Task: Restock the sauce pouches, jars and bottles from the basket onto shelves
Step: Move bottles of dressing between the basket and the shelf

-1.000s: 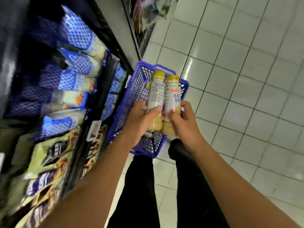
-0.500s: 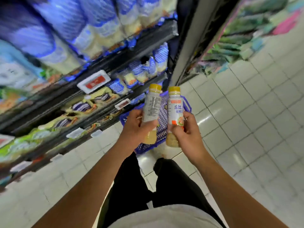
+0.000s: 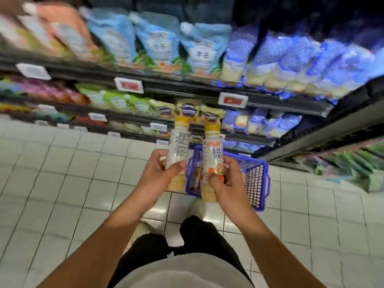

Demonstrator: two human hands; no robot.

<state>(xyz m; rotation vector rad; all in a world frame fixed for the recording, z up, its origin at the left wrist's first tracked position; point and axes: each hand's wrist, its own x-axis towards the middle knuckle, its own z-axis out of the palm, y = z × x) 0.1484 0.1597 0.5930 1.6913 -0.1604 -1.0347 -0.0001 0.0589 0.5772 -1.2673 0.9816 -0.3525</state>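
Note:
I hold two upright sauce bottles with yellow caps and white labels side by side in front of me. My left hand [image 3: 161,175] grips the left bottle [image 3: 179,145], whose back label faces me. My right hand [image 3: 226,181] grips the right bottle [image 3: 213,154], front label showing. Just behind and below them the blue plastic basket [image 3: 256,183] stands on the floor by the shelf foot; its contents are mostly hidden by my hands.
Dark store shelves [image 3: 187,86] span the view ahead, packed with light blue and dark blue sauce pouches on top and green and yellow pouches lower down, with price tags [image 3: 232,99] on the rails. White floor tiles [image 3: 72,173] lie all around my legs.
My view has swung from along the aisle to face the shelves. Both bottles, lifted up out of the basket, stay in my hands, and the basket now sits below them on the floor.

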